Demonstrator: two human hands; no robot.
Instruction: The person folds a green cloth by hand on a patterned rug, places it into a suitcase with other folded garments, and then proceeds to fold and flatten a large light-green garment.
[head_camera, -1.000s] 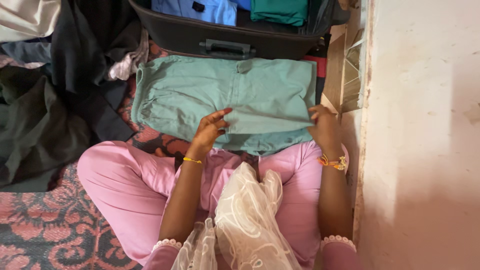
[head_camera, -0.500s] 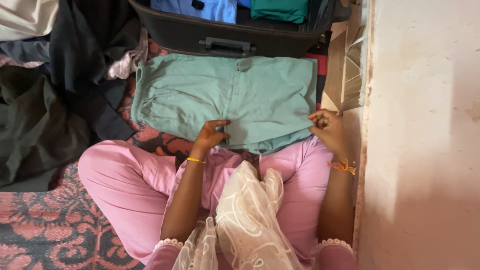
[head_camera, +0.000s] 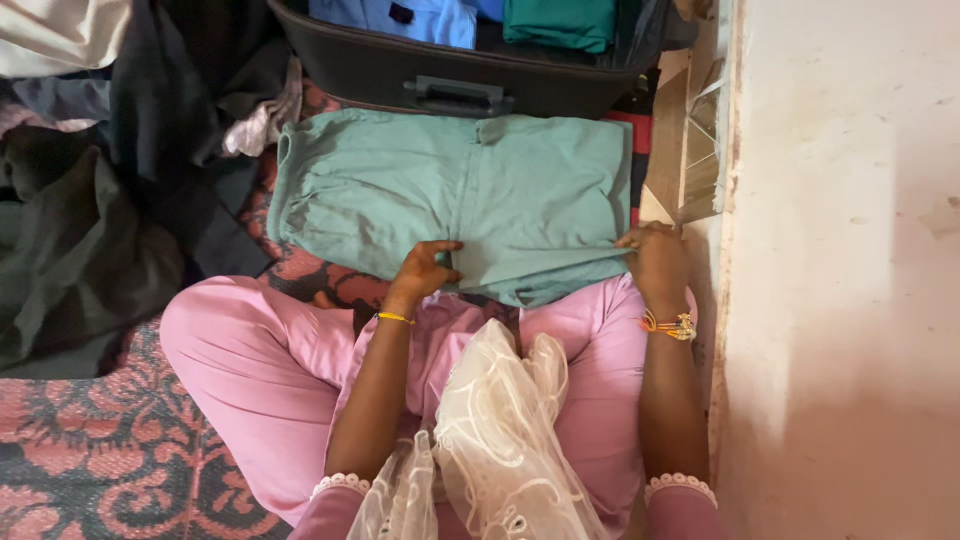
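Note:
A pale green garment (head_camera: 450, 190) lies folded flat on the patterned mat in front of my crossed legs in pink trousers. My left hand (head_camera: 425, 268) pinches the garment's near edge at its middle seam. My right hand (head_camera: 655, 255) grips the near right corner of the same garment, fingers curled under the fold. Both wrists wear thin bracelets.
An open black suitcase (head_camera: 460, 75) with blue and dark green folded clothes stands just beyond the garment. Dark and grey clothes (head_camera: 90, 220) are heaped at the left. A pale wall (head_camera: 840, 250) runs along the right. A red patterned mat (head_camera: 90, 450) covers the floor.
My left hand has closed from open fingers onto the garment's near edge. My right hand has shifted slightly along the right corner, and the near fold has been drawn tighter.

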